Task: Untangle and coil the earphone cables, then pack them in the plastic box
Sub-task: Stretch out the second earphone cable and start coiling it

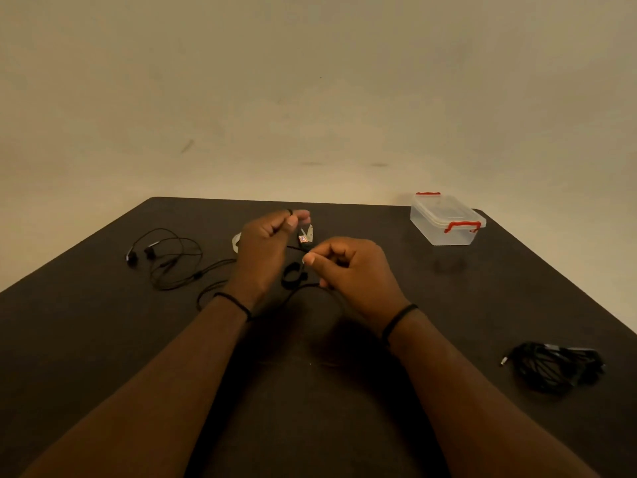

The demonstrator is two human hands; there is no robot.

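Mid-table, both hands work one thin black earphone cable [312, 288]. Left hand [263, 250] is raised w/ fingers curled; a dark loop shows round one fingertip, so it looks to be gripping the cable's far end. Right hand [348, 267] pinches a strand btwn thumb and forefinger, other fingers tucked under. Cable sags btwn the hands into a small loop, then runs back toward the wrists. Small silver folding tool with a red sticker [306, 235] lies just behind the hands; can't tell if the cable touches it.

Second black earphone set with two earbuds [165, 258] sprawls loose at left, uncoiled. Black bundled cable with a silver plug [555, 365] sits at right, near the table edge. Clear plastic box with red clip handles [448, 219] stands far right, lid on, well apart from the hands.

Risks, as I judge it: pulling hard w/ that loop still in the slack could cinch it into a knot. Trailing strand near the left wrist may snag the sprawled set and re-tangle both. Box lid must come off before packing, or the coil springs open while one hand fumbles the clips.
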